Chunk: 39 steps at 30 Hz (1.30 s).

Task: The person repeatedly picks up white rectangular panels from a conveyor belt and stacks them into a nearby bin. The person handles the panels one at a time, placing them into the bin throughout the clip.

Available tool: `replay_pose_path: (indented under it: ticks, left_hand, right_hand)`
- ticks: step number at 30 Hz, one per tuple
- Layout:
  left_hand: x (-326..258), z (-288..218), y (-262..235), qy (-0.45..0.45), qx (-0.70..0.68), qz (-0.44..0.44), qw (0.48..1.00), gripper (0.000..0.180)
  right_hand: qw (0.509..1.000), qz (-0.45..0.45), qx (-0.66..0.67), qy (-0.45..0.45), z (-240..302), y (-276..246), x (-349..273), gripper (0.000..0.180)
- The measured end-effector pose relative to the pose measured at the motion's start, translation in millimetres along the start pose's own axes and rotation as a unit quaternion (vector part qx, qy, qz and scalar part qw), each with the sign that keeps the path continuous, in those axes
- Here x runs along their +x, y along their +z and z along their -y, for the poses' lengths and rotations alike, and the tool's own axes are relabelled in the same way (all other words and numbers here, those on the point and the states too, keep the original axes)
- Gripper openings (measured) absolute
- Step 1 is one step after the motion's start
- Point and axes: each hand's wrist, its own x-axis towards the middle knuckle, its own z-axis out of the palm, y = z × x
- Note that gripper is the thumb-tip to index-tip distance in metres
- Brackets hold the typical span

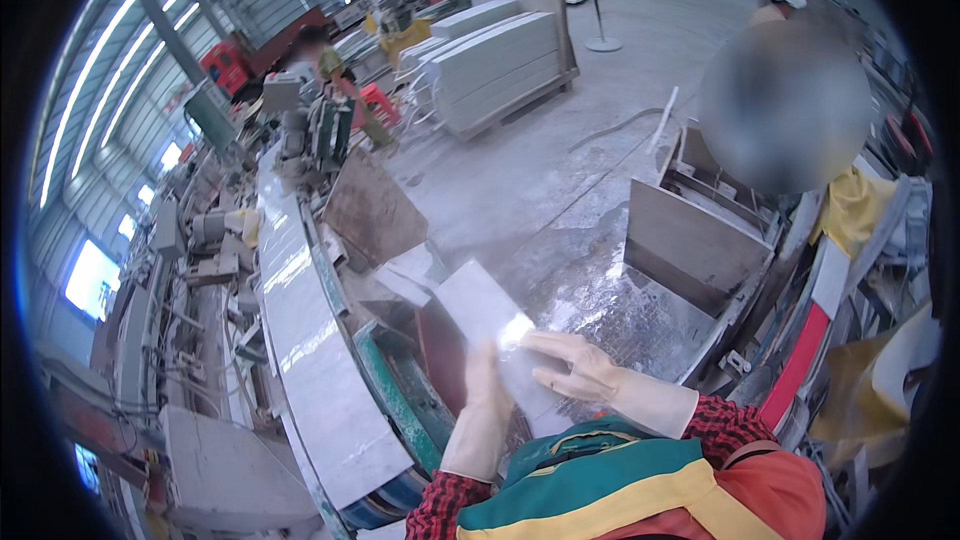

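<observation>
Both my hands wear pale rubber gloves. My left hand (487, 392) presses edge-on against the left side of a glossy light grey stone tile (485, 312) that I hold tilted in front of my chest. My right hand (575, 365) lies flat over the tile's lower right part, fingers pointing left. My sleeves are red plaid, and I wear a green, yellow and red apron. The tile's near end is hidden behind my hands.
A long conveyor line (300, 340) with polished slabs runs along my left, machinery beside it. Stacked stone slabs (495, 65) sit on a pallet at the back. Another person (785, 100) stands at right behind a slab rack (690, 240). The concrete floor is wet.
</observation>
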Motion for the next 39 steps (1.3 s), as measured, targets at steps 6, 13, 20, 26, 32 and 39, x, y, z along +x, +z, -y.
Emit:
replay_pose_path:
  ticks: [6, 13, 20, 26, 32, 39]
  left_hand:
    - [-27, -29, -27, 0.018, -0.011, -0.02, 1.0, 0.049]
    - [-41, -43, -30, 0.032, -0.01, 0.041, 0.999, 0.055]
    - [-33, -42, -34, -0.001, -0.002, 0.095, 0.995, 0.058]
    - [-27, -50, -42, 0.052, 0.0, 0.07, 0.996, 0.042]
    - [-1, -44, -60, 0.101, -0.009, 0.01, 0.995, 0.046]
    - [-3, -53, -26, 0.11, 0.134, 0.157, 0.972, 0.045]
  right_hand:
    - [0.976, 0.075, 0.202, 0.015, 3, 16, 39, 0.052]
    - [0.967, 0.005, 0.255, -0.008, -11, 37, 119, 0.071]
    - [0.946, -0.096, 0.301, 0.076, -33, 33, 201, 0.064]
    - [0.952, 0.045, 0.297, 0.062, 1, 42, 88, 0.068]
    - [0.892, 0.164, 0.361, 0.216, 16, 26, 0, 0.068]
    - [0.866, -0.015, 0.452, 0.215, -15, 43, 31, 0.058]
